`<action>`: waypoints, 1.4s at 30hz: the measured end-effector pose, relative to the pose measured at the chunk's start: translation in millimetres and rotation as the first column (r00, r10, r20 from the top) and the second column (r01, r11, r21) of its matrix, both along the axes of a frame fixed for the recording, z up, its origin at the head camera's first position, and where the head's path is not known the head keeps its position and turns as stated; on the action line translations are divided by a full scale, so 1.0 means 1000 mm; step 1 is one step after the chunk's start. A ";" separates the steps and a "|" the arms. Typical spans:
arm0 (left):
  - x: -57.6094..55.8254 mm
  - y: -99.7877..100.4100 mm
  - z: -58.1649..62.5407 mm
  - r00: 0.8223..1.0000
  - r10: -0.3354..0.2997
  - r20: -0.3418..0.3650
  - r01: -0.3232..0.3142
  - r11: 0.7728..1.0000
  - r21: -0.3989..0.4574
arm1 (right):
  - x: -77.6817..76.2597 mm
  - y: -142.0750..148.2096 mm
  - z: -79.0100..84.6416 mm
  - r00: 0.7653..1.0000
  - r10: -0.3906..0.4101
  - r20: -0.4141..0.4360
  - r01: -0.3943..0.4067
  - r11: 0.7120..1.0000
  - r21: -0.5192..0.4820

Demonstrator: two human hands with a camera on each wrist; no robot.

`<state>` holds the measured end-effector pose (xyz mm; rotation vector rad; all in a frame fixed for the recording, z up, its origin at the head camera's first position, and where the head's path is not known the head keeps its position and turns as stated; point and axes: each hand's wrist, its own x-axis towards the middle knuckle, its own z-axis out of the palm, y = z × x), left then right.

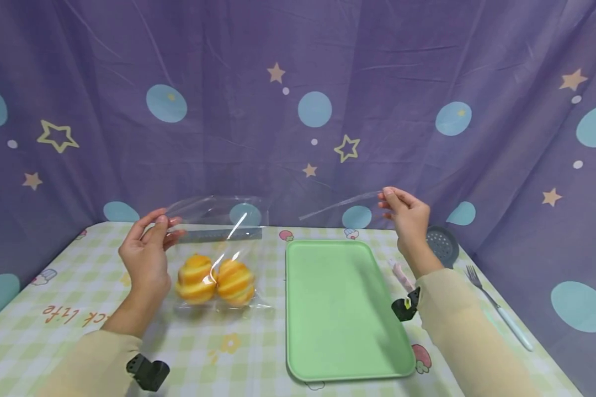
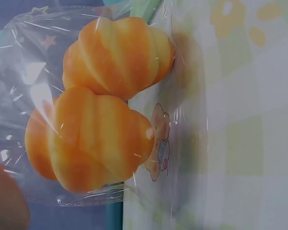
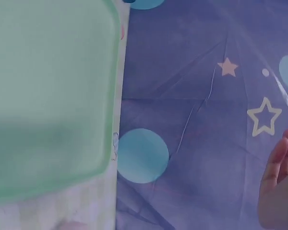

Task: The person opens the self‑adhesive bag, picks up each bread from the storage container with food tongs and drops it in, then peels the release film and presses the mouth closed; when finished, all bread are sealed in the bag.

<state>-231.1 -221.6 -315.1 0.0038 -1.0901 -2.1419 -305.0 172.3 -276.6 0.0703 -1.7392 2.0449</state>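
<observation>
My left hand pinches the upper left edge of a clear plastic bag, which hangs just over the tablecloth. Two orange-and-yellow striped bread rolls, a left one and a right one, sit side by side at the bottom of the bag. In the left wrist view both rolls, one above the other, show through the film. Off to the right, my right hand pinches the end of a thin clear plastic strip, held apart from the bag. The strip trails leftward in the air.
A green tray lies between the hands on the checked tablecloth. At the right are a dark skimmer, a fork and a small pink object. A flat grey bar shows through the bag. Behind hangs a purple curtain.
</observation>
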 end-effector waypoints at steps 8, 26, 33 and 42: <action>-0.006 0.003 0.001 0.999 -0.026 -0.031 0.028 0.997 0.069 | 0.026 -0.025 0.011 0.940 0.340 -0.017 -0.317 0.892 0.322; -0.015 -0.001 -0.001 0.999 0.034 -0.016 -0.032 0.993 0.113 | 0.080 -0.091 0.004 0.731 0.662 0.162 -0.642 0.589 0.490; -0.015 -0.003 -0.002 0.998 0.037 -0.041 -0.033 0.994 0.100 | 0.085 -0.079 0.012 0.730 0.651 0.207 -0.637 0.539 0.551; -0.016 -0.003 -0.002 0.998 0.029 -0.062 -0.023 0.995 0.093 | 0.086 -0.056 0.018 0.702 0.667 0.249 -0.667 0.493 0.558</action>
